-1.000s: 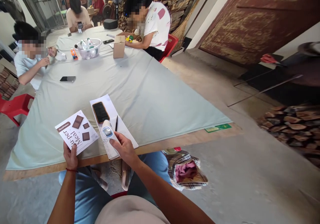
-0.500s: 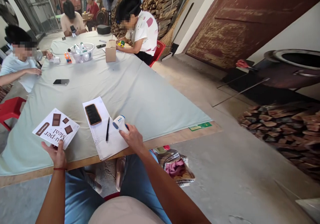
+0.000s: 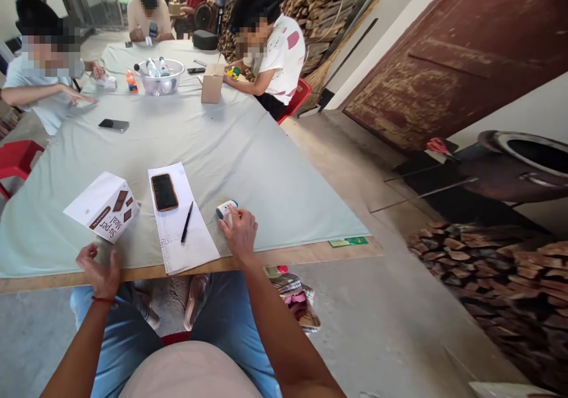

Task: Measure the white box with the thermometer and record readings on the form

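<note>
Bimanual work at a cloth-covered counter. The left hand is open and empty, fingers curled, just short of a printed folded card lying on the cloth; the right hand is closed around a white device near the counter's edge. The card (probably light, stiff and easily creased) would best be taken by its edges; the device, seemingly smooth, rigid plastic with rounded ends, suits a grip around its body. Between them: flat paper, a slim pen and a glossy, rectangular phone.
</note>
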`<action>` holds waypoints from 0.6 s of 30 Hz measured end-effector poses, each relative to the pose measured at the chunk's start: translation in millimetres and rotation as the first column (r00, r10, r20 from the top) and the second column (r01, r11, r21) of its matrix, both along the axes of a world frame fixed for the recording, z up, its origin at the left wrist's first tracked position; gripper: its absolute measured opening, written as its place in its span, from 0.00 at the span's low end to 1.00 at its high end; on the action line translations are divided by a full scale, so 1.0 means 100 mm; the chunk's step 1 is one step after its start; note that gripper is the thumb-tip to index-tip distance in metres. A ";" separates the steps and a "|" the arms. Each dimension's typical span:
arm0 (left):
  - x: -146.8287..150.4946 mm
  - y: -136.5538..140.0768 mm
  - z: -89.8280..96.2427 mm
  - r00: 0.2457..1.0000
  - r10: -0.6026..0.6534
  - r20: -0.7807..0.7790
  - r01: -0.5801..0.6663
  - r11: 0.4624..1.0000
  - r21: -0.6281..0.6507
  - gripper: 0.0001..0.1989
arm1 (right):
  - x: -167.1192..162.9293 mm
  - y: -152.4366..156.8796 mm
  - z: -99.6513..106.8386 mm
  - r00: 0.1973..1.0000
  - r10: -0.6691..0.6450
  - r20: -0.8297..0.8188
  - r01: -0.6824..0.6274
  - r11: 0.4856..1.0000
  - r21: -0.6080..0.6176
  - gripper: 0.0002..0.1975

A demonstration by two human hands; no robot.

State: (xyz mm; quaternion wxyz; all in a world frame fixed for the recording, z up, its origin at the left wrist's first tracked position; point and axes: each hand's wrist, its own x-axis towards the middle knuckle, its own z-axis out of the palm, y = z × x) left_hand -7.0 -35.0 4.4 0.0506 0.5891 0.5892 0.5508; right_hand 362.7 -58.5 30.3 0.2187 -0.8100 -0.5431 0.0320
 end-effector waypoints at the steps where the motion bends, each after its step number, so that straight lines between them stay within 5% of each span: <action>1: 0.08 -0.11 -0.02 0.993 -0.064 -0.096 0.066 0.998 0.019 0.24 | -0.06 0.04 0.01 0.994 0.110 -0.001 -0.110 0.994 0.012 0.20; 3: 0.31 -0.27 -0.03 0.930 -0.298 -0.217 0.292 0.955 -0.057 0.13 | -0.20 0.16 0.04 0.948 0.317 0.008 -0.316 0.948 -0.033 0.17; 6: 0.64 -0.36 0.00 0.830 -0.483 -0.279 0.449 0.875 -0.181 0.11 | -0.38 0.36 0.07 0.895 0.444 0.047 -0.435 0.891 -0.127 0.20; 14: 0.88 -0.42 0.07 0.626 -0.516 -0.585 0.487 0.844 -0.224 0.12 | -0.25 0.60 -0.04 0.715 0.654 0.247 -0.637 0.755 -0.155 0.14; 18: 0.90 -0.48 0.06 0.618 -0.464 -0.634 0.445 0.872 -0.205 0.13 | -0.22 0.49 -0.13 0.767 0.630 0.122 -0.642 0.757 0.122 0.10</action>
